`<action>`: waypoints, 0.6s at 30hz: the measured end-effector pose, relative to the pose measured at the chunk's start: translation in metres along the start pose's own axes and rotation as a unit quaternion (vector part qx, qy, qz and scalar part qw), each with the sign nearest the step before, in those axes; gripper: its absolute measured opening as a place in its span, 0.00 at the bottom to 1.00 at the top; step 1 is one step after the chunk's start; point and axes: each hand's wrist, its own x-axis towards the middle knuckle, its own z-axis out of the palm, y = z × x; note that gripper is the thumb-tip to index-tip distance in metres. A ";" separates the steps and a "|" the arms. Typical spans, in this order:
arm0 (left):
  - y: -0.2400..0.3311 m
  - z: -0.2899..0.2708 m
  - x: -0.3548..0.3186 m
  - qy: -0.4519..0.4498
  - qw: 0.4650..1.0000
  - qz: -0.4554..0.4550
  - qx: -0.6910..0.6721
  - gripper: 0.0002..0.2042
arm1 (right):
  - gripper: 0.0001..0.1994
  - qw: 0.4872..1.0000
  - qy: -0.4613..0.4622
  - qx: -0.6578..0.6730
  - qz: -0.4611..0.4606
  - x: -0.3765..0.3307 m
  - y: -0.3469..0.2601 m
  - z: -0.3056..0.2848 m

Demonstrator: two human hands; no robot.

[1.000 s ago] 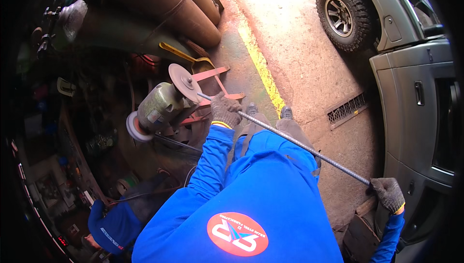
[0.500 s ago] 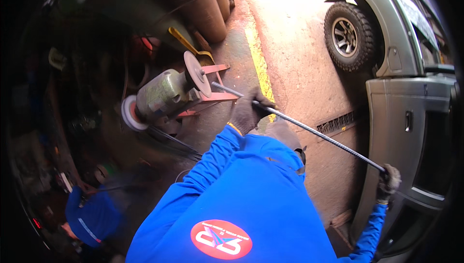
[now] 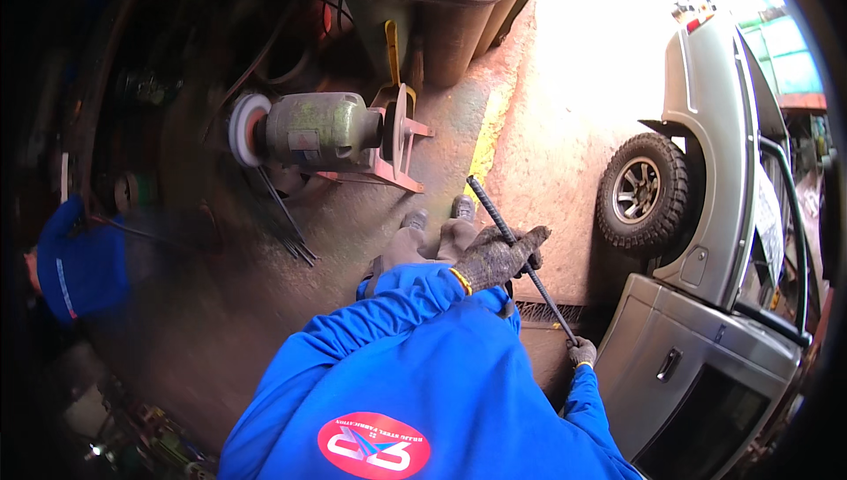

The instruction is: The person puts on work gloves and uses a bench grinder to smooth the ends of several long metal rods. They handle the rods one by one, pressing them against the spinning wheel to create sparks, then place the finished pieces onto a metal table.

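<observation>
A long ribbed steel bar (image 3: 490, 209) slants in front of my body, its far end pointing up beside my shoes. My left hand (image 3: 496, 261), in a dark glove with a yellow cuff, is closed around its middle part, some fingers stretched out past it. Farther down, my right hand (image 3: 581, 352), also gloved, grips the bar's near end. To the left of the bar stands a green bench grinder (image 3: 319, 130) on a red metal stand (image 3: 388, 171). The bar's tip is apart from the grinder's right-hand wheel (image 3: 401, 134).
A silver vehicle (image 3: 679, 339) with a rugged tyre (image 3: 644, 189) stands close on my right. Brown cylinders (image 3: 459, 21) are at the back. Several thin dark rods (image 3: 287, 224) lie below the grinder. At the left, a person in blue (image 3: 84, 259) is bent over.
The bar has swung away from the grinder wheel and now lies steeper, nearer to my body. Both hands still hold it. The view has turned, and my shoes have come into sight.
</observation>
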 end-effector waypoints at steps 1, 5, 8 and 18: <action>0.002 0.006 0.001 0.022 1.000 0.019 0.003 0.22 | 0.12 1.000 -0.013 0.013 0.002 0.015 -0.007 -0.010; 0.027 0.023 0.001 0.043 0.998 0.039 -0.018 0.27 | 0.18 0.991 -0.035 -0.100 -0.083 0.070 -0.071 -0.049; 0.009 0.035 0.034 0.114 0.991 0.003 -0.069 0.28 | 0.23 0.968 -0.009 -0.048 -0.248 0.079 -0.160 -0.089; -0.058 -0.045 0.144 0.231 0.779 0.063 -0.579 0.24 | 0.27 0.952 -0.036 -0.139 -0.269 0.139 -0.248 -0.150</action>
